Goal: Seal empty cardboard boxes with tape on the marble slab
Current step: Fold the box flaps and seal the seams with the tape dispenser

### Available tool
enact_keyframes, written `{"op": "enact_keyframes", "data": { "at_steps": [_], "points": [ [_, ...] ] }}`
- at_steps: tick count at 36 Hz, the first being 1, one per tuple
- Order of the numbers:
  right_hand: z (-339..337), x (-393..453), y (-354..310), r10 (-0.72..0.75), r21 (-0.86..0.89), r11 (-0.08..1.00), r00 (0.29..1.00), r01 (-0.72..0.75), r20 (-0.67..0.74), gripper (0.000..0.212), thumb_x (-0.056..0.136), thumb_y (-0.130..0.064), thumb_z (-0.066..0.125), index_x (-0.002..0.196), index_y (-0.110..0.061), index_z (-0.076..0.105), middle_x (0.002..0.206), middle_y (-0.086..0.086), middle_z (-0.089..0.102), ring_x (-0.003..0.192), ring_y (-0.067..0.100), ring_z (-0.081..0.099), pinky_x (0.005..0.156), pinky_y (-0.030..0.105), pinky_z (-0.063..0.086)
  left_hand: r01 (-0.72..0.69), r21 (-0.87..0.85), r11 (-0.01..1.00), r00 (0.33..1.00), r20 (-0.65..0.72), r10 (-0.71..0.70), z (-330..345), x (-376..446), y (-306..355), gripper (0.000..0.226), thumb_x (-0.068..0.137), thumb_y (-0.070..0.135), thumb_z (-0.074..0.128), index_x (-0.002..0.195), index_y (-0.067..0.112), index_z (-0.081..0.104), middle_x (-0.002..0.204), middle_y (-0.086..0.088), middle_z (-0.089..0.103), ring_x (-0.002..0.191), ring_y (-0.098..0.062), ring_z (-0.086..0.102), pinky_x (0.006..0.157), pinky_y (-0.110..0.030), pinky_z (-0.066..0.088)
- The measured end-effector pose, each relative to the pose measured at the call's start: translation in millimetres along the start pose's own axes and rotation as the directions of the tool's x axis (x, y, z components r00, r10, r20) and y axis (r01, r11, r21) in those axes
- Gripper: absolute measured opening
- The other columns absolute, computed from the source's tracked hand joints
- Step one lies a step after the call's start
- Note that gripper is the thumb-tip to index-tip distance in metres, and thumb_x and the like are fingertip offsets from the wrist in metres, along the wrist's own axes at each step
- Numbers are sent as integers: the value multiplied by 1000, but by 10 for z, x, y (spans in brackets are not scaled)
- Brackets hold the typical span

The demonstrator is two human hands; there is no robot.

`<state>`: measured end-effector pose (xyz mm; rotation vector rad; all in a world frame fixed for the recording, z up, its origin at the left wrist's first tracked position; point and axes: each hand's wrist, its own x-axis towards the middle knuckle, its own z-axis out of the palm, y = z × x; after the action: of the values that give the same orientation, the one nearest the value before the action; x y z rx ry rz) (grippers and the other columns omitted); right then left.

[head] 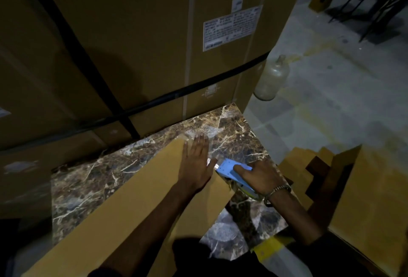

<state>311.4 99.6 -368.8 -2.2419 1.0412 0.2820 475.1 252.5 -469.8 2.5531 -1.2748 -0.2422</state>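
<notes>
Cardboard box (123,206) lies long and flat on the marble slab (88,179), which works as the bench. Its long side runs from the near left up to the far right. The left hand (196,162) lies flat on the far end of the box, with its fingers (199,144) straight and close together, pressing down. The right hand (260,177) grips a blue tape dispenser (231,169) at the right edge of the box, fingers curled round it. A shiny strip of clear tape (198,135) shows past the left fingertips. A big brown carton (154,34) behind the slab has a white label (231,27); its writing is too small to read. A glass bottle (272,78) stands on the floor (331,91).
</notes>
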Motion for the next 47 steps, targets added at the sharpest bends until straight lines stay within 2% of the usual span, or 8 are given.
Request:
{"op": "enact_keyframes", "data": {
  "at_steps": [8, 14, 21, 25, 29, 38, 41, 47],
  "points": [
    [-25, -74, 68, -35, -17, 999, 998, 36, 51, 68, 92, -63, 59, 50, -15, 35, 44, 4, 29, 39, 17, 33, 49, 34, 26, 5, 73, 997, 999, -45, -2, 133, -47, 52, 74, 111, 59, 20, 167, 12, 25, 175, -7, 18, 163, -22, 8, 131, -51, 4],
    [-214, -288, 489, 60, -30, 998, 995, -58, 82, 70, 93, -63, 59, 46, -20, 31, 37, 0, 27, 36, 15, 31, 50, 33, 26, 4, 81, 997, 996, -87, 3, 127, -57, 72, 73, 111, 57, 19, 162, 8, 37, 172, -11, 28, 162, -25, 16, 130, -54, 11],
    [-65, -381, 582, 73, -39, 997, 996, -71, 48, 70, 91, -69, 56, 50, -17, 33, 49, 7, 30, 44, 23, 35, 52, 38, 27, 82, 52, 995, 994, -73, -78, 124, -81, 237, 77, 110, 57, 13, 166, 5, 24, 175, -15, 13, 164, -28, 6, 131, -55, 4],
    [-28, -416, 669, 68, 2, 998, 996, -68, 57, 74, 76, -89, 42, 54, -19, 30, 54, 8, 27, 46, 23, 30, 54, 41, 26, -59, 23, 998, 997, -46, 60, 240, -238, 514, 71, 112, 54, 27, 166, 8, 25, 175, -11, 16, 164, -23, 2, 131, -55, 4],
    [23, -463, 752, 61, 23, 998, 996, -63, 66, 65, 93, -67, 56, 55, -21, 31, 54, 6, 25, 46, 21, 27, 53, 40, 27, -118, 102, 988, 990, -65, 125, 293, -309, 572, 67, 112, 50, 31, 165, 8, 29, 174, -11, 21, 164, -25, 6, 130, -57, 10],
    [-207, -633, 729, 38, 54, 998, 996, -42, 79, 60, 102, -46, 57, 56, -16, 32, 49, -1, 21, 36, 14, 23, 47, 25, 24, -108, 71, 992, 993, -45, 111, 260, -293, 543, 73, 112, 55, 12, 165, 8, 28, 174, -9, 22, 164, -23, 3, 130, -55, 9],
    [-158, -627, 767, 42, 31, 998, 993, -46, 108, 59, 102, -49, 55, 61, -11, 38, 51, 1, 23, 38, 13, 25, 49, 26, 23, -109, 61, 992, 993, -49, 112, 257, -295, 539, 74, 112, 55, 11, 165, 7, 29, 174, -10, 23, 164, -24, 6, 130, -55, 10],
    [69, -483, 930, 56, 22, 998, 996, -58, 73, 64, 97, -64, 53, 59, -16, 35, 55, 6, 25, 46, 21, 26, 55, 39, 26, -101, 72, 992, 994, -39, 104, 264, -290, 540, 71, 112, 52, 19, 165, 6, 29, 174, -11, 22, 164, -24, 4, 130, -55, 9]
  ]
}}
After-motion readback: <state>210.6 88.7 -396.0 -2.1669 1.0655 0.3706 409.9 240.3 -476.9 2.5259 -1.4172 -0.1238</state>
